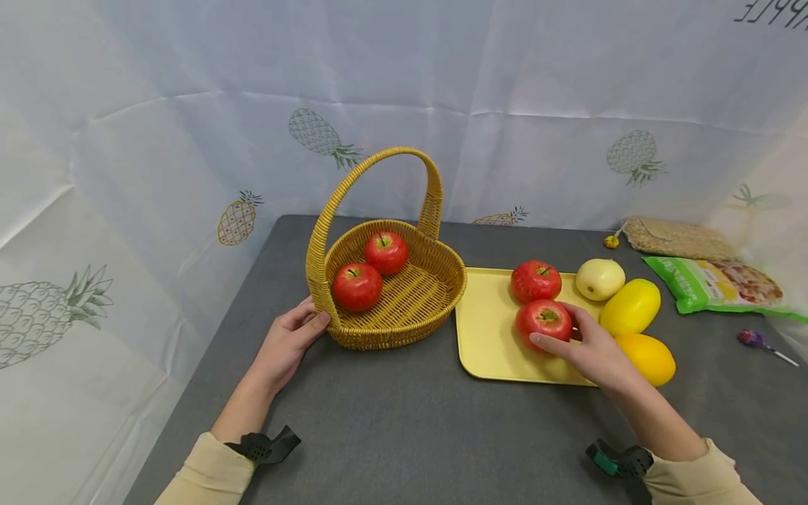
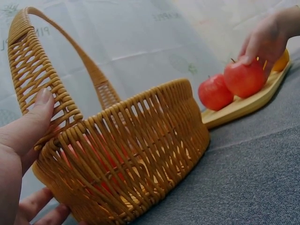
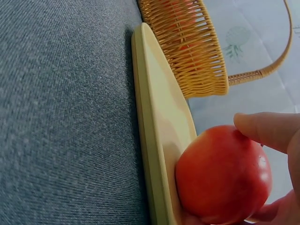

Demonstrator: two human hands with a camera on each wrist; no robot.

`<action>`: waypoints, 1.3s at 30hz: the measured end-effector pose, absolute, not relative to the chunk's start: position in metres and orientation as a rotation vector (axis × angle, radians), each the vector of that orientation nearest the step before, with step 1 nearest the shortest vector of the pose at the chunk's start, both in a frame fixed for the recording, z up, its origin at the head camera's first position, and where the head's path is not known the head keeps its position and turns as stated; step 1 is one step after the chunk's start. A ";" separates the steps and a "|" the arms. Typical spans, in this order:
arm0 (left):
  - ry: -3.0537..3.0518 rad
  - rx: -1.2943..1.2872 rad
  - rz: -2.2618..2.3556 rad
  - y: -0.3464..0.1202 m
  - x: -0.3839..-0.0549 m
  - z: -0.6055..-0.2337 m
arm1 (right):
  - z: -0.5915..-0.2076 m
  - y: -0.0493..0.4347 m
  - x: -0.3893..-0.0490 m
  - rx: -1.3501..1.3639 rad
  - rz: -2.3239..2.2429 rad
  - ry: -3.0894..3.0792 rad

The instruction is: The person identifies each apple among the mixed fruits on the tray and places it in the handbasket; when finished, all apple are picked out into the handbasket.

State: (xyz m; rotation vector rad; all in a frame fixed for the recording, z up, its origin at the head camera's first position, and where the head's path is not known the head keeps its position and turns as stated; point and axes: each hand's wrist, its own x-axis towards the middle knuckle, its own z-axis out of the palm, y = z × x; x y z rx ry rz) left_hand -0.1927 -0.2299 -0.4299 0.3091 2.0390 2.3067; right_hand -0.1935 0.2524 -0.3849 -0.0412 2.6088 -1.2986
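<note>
Red apple [image 1: 541,319], lower right side partly hidden behind the right grip [image 1: 591,344]

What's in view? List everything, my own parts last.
Table: one, grey, foreground
Curtain: one, white, behind table
Basket: one, golden, left of centre
Tray: one, pale yellow, right of basket
Apples: four, red, two in basket, two on tray
Other produce: three, cream, yellow, golden, tray's right end
Pouch: one, tan, back right
Charm: one, yellow, left of pouch
Packet: one, green, in front of pouch
Lollipop: one, purple, far right
Sleeves: two, cream, bottom edge
Wristbands: two, black, at sleeve ends
Left grip: one, bare, holding basket
Right grip: one, bare, holding nearer apple
</note>
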 end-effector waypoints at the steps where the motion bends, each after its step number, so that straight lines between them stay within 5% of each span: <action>1: 2.039 0.307 2.307 -0.230 -0.193 -0.430 | -0.385 0.252 -0.194 -0.045 -1.298 2.613; 39: 2.083 0.298 2.270 -0.230 -0.193 -0.429 | -0.350 0.224 -0.198 -0.180 -1.612 2.283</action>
